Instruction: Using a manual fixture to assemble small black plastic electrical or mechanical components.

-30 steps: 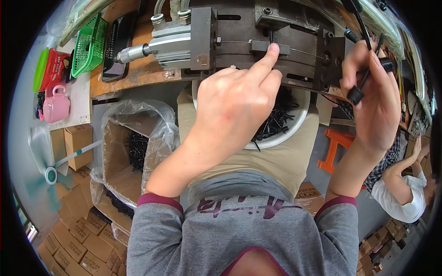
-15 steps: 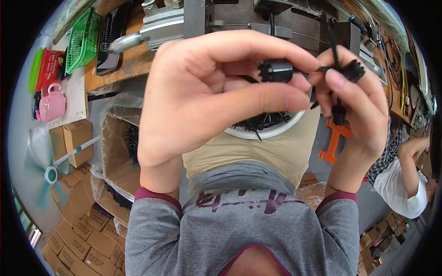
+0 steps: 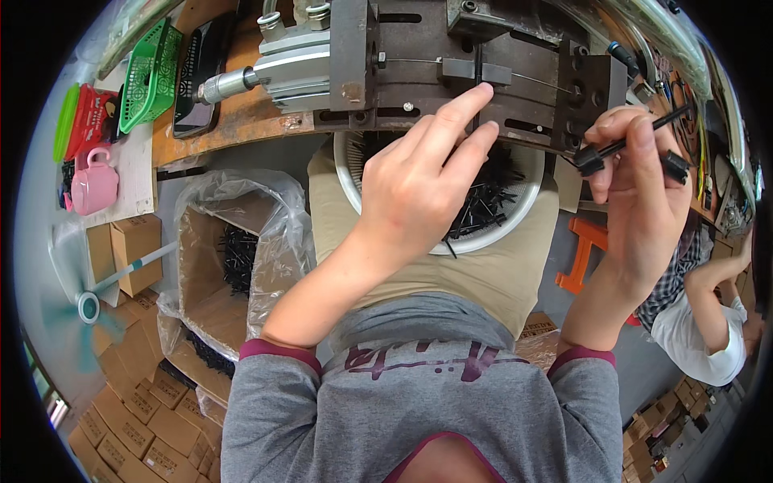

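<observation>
My left hand (image 3: pixel 427 173) reaches over the white basket (image 3: pixel 527 213), its fingers stretched apart. Its index fingertip is at the lower end of an upright black stick (image 3: pixel 479 60), which stands at a small block on the dark metal fixture (image 3: pixel 519 105). Whether the fingertip touches the stick I cannot tell. To the right, my right hand (image 3: pixel 636 165) is closed on several black plastic parts, with toothed caps (image 3: pixel 675 167) and a thin rod (image 3: pixel 668 118) sticking out between the fingers. Many loose thin black parts (image 3: pixel 483 211) lie in the basket on my lap.
A metal cylinder (image 3: pixel 298 76) joins the fixture's left side. A phone (image 3: pixel 197 113), green basket (image 3: pixel 153 76) and pink cup (image 3: pixel 94 183) lie further left. Below stand a plastic-lined carton (image 3: pixel 209 274) of black parts and a fan (image 3: pixel 88 307). Another person (image 3: pixel 700 330) sits at the right.
My hands have parted. The left has moved down and toward the fixture, and the toothed black part it held no longer shows. The right has shifted slightly right, turning the parts it holds.
</observation>
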`<state>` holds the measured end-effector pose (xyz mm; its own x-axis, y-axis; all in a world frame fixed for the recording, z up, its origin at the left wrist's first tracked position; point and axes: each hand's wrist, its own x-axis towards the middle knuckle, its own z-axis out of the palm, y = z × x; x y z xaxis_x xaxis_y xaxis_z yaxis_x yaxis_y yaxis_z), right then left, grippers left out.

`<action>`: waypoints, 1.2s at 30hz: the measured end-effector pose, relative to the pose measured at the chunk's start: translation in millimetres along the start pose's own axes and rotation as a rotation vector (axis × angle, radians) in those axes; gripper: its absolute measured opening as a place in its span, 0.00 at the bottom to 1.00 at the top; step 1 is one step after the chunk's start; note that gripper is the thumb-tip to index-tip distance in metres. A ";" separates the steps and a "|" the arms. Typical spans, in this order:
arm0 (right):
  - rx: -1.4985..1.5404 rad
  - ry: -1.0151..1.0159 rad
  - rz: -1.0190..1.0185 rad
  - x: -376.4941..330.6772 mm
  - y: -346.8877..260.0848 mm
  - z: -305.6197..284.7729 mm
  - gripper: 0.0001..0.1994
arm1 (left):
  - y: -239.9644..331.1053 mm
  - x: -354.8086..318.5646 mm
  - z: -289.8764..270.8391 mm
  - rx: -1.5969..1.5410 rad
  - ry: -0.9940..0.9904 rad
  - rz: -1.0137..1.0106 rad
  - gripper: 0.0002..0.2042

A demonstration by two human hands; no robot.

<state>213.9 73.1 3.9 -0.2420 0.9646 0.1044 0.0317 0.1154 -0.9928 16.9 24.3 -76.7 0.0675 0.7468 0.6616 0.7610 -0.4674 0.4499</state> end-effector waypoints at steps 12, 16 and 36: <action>0.053 -0.017 0.073 -7.3 -3.2 1.9 0.10 | 0.0 12.4 -8.5 0.297 -0.037 0.033 0.15; 0.080 0.031 0.091 -6.6 -2.5 7.5 0.06 | 1.4 14.2 -10.7 0.297 -0.057 0.024 0.15; 0.291 -0.154 -0.235 2.3 12.4 8.9 0.40 | 8.0 12.0 -25.0 0.179 -0.125 0.034 0.13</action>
<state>205.1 74.6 -8.6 -0.3535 0.8706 0.3422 -0.3127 0.2348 -0.9204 7.7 17.7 -50.2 0.1664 0.7898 0.5903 0.8587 -0.4104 0.3071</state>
